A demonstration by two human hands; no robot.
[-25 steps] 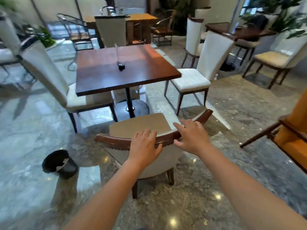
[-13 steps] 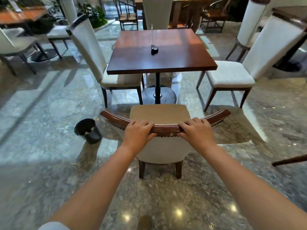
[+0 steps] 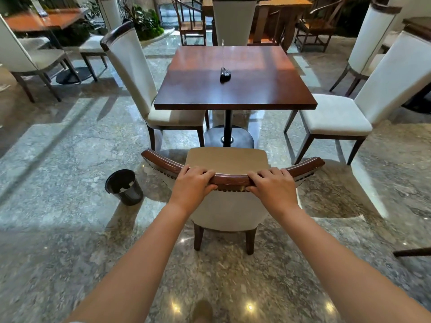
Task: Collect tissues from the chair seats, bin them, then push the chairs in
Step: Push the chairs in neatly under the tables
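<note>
step: pushing in near chair [image 3: 227,159] | left hand [image 3: 192,186] and right hand [image 3: 272,190] grip holding its top rail | next: slide it straight under tabletop [image 3: 235,89]

Two bare forearms reach in from the bottom edge, uncovered from elbow to wrist. The left hand [image 3: 194,186] and the right hand [image 3: 274,190] wear no gloves, rings, watch or bands that can be seen. At the bottom left corner a small sliver of pale, whitish sleeve [image 3: 75,321] shows on the left arm
</note>
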